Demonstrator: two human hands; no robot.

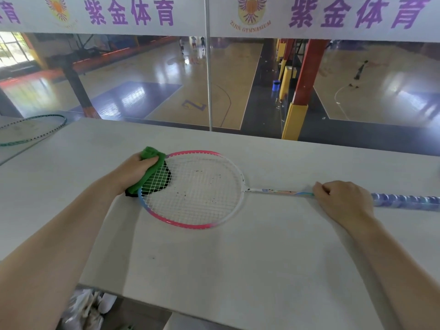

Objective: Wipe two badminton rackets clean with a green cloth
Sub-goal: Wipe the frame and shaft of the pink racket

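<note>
**Hands steady, but the frame could skid**

Left hand [133, 173] is curled round the green cloth [152, 167], pressed on the far rim of the pink racket [192, 189], mid-bench [262, 258]. The shaft is pinched by the right hand [342, 201]. If that pinch loosens, the head may be pushed sideways. A second racket [31, 129] is seen, unwiped it seems, at the far-left corner.

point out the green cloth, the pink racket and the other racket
green cloth [152, 163], head view, on its bunched fold beside the fingers
pink racket [273, 191], head view, on its shaft
green racket [53, 128], head view, on its frame rim
</note>
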